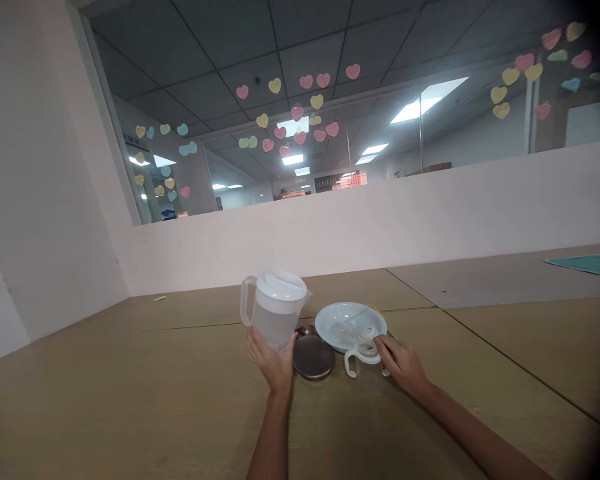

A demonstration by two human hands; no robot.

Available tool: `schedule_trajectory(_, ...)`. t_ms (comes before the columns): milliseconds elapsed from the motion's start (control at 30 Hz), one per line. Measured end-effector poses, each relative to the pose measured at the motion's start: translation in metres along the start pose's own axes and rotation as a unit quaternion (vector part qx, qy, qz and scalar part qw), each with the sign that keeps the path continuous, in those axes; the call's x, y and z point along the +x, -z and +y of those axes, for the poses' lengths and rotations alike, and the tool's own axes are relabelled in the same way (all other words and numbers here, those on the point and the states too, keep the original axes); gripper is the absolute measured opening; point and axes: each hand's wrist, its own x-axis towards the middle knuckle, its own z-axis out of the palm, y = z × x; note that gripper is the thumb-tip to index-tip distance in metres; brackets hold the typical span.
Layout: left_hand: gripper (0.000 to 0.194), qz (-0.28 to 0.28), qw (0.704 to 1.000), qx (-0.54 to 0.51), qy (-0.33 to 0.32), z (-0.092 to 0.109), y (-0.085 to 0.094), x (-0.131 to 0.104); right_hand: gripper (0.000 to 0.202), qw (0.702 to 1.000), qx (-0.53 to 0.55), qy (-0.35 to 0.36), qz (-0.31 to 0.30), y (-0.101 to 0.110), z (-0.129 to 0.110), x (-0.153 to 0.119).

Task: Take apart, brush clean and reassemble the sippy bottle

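Observation:
A translucent white pitcher [275, 313] with a flat lid stands tilted slightly on my left, its handle to the left and spout to the right. The fingers of my left hand [273, 360] wrap round its lower body. My right hand [403, 363] is closed at the right side of a clear baby bottle [368, 373] with a white two-handled collar; the bottle's mouth is uncovered. Behind the bottle sits a white bowl [333, 317] with clear parts in it, too indistinct to name. Between pitcher and bottle lies a dark oval metal tray [313, 357].
Something yellow-green [391, 333] shows past the bowl's right edge. On the far right of the wooden table [130, 400] is a teal cloth [587, 263]. A small pale scrap [159, 299] lies near the wall at left. A window with heart-shaped notes rises behind.

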Motion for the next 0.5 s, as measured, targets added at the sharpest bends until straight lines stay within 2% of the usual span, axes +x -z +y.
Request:
schedule_trajectory(367,0.103,0.02,0.995,-0.024,0.091,-0.014,-0.007,-0.002,0.037,1.0,-0.012,-0.004,-0.006,-0.001,0.003,-0.001)
schedule_trajectory(500,0.102,0.007,0.991,-0.001,0.135,-0.019,-0.008,-0.003,0.029,0.996,-0.043,0.021,0.07,0.002,0.001,-0.001)
